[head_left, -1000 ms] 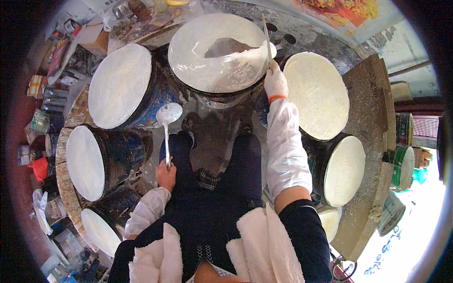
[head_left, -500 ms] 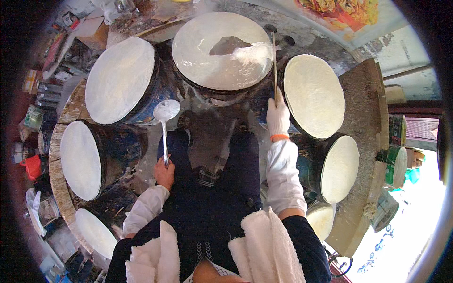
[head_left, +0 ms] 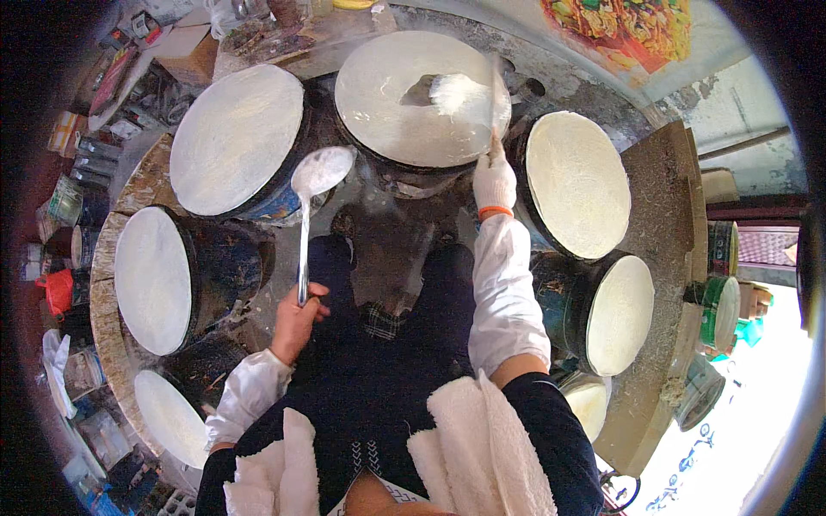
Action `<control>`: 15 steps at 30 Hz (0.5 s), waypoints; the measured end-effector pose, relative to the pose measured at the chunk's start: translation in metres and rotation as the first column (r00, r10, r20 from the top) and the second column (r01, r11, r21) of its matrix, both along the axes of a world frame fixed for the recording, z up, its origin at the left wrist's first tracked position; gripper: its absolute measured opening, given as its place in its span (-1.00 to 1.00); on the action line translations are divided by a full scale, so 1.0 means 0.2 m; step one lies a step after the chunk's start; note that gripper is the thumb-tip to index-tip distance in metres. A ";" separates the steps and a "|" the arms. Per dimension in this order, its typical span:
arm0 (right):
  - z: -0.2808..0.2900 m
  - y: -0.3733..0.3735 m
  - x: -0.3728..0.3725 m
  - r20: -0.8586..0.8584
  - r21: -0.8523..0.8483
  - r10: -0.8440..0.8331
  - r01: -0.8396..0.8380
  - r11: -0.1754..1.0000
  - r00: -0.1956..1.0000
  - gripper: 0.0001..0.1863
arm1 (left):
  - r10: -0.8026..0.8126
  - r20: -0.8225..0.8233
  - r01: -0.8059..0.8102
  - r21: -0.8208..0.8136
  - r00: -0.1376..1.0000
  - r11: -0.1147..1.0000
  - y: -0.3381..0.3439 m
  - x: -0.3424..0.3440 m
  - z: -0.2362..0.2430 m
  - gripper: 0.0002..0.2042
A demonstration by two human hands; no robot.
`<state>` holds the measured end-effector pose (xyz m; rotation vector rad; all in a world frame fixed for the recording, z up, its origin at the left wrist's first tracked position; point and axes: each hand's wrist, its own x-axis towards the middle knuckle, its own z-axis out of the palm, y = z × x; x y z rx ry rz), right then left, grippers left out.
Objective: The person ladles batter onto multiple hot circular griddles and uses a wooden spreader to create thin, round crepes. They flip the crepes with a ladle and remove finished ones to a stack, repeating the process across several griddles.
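Note:
My bare left hand (head_left: 298,318) is closed around the handle of a metal ladle (head_left: 323,170), its bowl coated with white batter. The bowl hangs in the gap between the left-hand and middle griddles. My right hand (head_left: 496,184), in a white knitted glove, grips a long thin spreading blade (head_left: 498,99). Blurred by motion, the blade lies over the right edge of the middle round griddle. Pale batter (head_left: 379,129) covers most of that griddle. A bare dark patch (head_left: 417,92) shows near its centre, beside a thicker white pool of batter (head_left: 454,95).
More batter-covered griddles on drums curve around me: left (head_left: 237,142), far left (head_left: 153,279), right (head_left: 576,185) and lower right (head_left: 619,316). A worn board (head_left: 654,224) runs behind the right-hand drums. Jars and a cardboard box (head_left: 188,56) stand at the upper left.
My left hand has lifted the ladle up and to the right. My right hand has shifted slightly left with the blade. The bare patch on the middle griddle is smaller, and the view has shifted a little.

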<state>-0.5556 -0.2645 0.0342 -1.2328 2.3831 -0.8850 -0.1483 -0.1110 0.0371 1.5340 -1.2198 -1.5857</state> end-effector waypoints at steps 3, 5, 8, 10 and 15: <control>0.01 -0.01 0.16 -0.076 0.105 0.206 -0.198 0.975 0.976 -0.41 | -0.073 -0.078 0.089 0.227 0.994 0.970 -0.12 -0.04 0.31 -0.81; 0.00 0.01 0.18 -0.057 0.100 0.242 -0.236 0.967 0.969 -0.43 | -0.097 -0.206 0.146 0.242 0.974 0.959 -0.21 -0.06 0.50 -0.75; 0.02 0.14 0.15 0.108 -0.018 0.115 -0.114 0.993 0.987 -0.43 | -0.035 -0.293 0.102 0.218 0.955 0.970 -0.30 -0.11 0.68 -0.64; 0.04 0.20 0.23 0.132 -0.012 0.138 -0.137 0.990 0.982 -0.42 | -0.040 -0.312 0.098 0.173 0.949 0.980 -0.36 -0.14 0.70 -0.60; 0.06 0.06 0.26 0.156 -0.044 0.265 -0.261 0.964 0.952 -0.44 | -0.076 -0.258 0.114 0.136 0.963 0.984 -0.59 -0.27 0.71 -0.60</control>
